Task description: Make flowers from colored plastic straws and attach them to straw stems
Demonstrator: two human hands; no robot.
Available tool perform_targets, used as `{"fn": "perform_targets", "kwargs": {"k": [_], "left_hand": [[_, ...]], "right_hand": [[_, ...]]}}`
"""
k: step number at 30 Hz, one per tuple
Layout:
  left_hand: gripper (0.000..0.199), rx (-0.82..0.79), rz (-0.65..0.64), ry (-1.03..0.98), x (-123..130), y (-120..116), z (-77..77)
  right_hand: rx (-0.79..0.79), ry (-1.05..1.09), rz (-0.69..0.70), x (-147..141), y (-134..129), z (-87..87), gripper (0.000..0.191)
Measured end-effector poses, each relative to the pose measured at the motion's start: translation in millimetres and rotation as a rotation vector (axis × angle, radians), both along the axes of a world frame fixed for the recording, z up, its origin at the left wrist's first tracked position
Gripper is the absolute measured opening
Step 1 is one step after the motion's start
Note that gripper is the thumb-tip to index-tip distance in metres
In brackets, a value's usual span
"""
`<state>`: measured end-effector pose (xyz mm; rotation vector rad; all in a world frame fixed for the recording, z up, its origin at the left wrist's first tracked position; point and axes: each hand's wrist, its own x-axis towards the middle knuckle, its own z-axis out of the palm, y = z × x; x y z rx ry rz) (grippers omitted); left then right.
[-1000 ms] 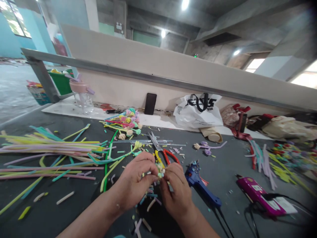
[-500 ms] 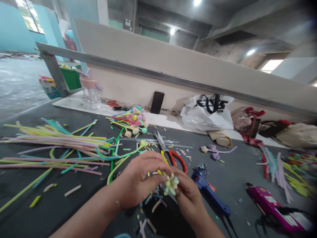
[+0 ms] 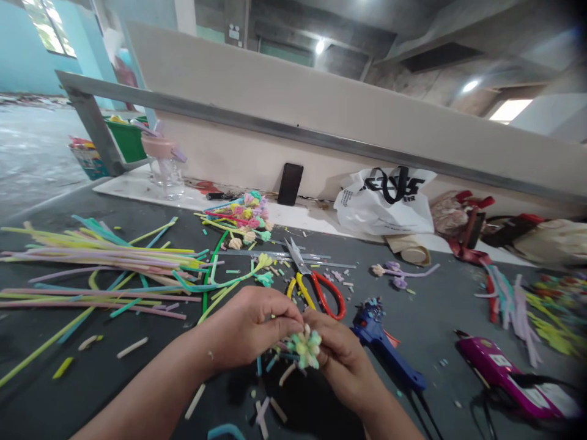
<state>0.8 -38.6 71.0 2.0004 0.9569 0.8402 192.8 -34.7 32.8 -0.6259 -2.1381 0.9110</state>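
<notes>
Between my two hands is a small flower [image 3: 305,347] of pale green, yellow and cream fuzzy petals, like cut pipe cleaner. My left hand [image 3: 257,324] pinches at its upper left edge with thumb and fingers pressed together. My right hand [image 3: 342,354] closes on the flower from the right, its fingertips partly hidden behind the petals. Just beyond my hands lie scissors [image 3: 312,281] with one red and one yellow handle, blades apart and pointing away. To the right of my right hand rests a blue glue gun [image 3: 389,348].
Long pastel pipe cleaners [image 3: 110,256] are heaped on the left. Finished flowers [image 3: 247,217] lie in a bunch behind. A purple flower stem [image 3: 403,273], a magenta corded tool [image 3: 509,373] and a white bag [image 3: 385,201] are on the right. Cut scraps litter the dark table [image 3: 151,391].
The flower has turned to face me more and shifted slightly left and down. My hands have drawn a little left, and more of the yellow scissor handle shows.
</notes>
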Motion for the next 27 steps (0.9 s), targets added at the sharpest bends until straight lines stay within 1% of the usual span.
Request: {"fn": "perform_targets", "kwargs": {"k": [4, 11, 14, 18, 23, 25, 27], "left_hand": [[0.019, -0.013, -0.065, 0.054, -4.5, 2.3, 1.1], [0.017, 0.104, 0.000, 0.109, -2.8, 1.1, -2.7], [0.018, 0.100, 0.002, 0.101, -1.7, -0.1, -3.0], [0.018, -0.067, 0.018, 0.021, -0.1, 0.0, -1.1], [0.022, -0.276, 0.111, -0.099, 0.5, 1.7, -0.4], [0.021, -0.357, 0.109, -0.097, 0.6, 1.9, -0.1], [0.017, -0.402, 0.088, -0.090, 1.6, 1.6, 0.6]], "right_hand": [[-0.014, -0.024, 0.050, -0.8, 0.0, 1.7, 0.031], [-0.027, -0.008, 0.047, -3.1, 0.1, 0.4, 0.031], [-0.012, -0.011, 0.049, -4.2, -0.3, 0.3, 0.031], [0.023, 0.002, 0.012, -3.6, 0.3, 0.2, 0.033], [0.094, 0.017, -0.051, -0.5, 2.7, -1.5, 0.033], [0.127, 0.023, -0.072, 0.2, 3.2, -1.5, 0.031], [0.147, 0.026, -0.084, 0.2, 3.4, -0.9, 0.029]]}}
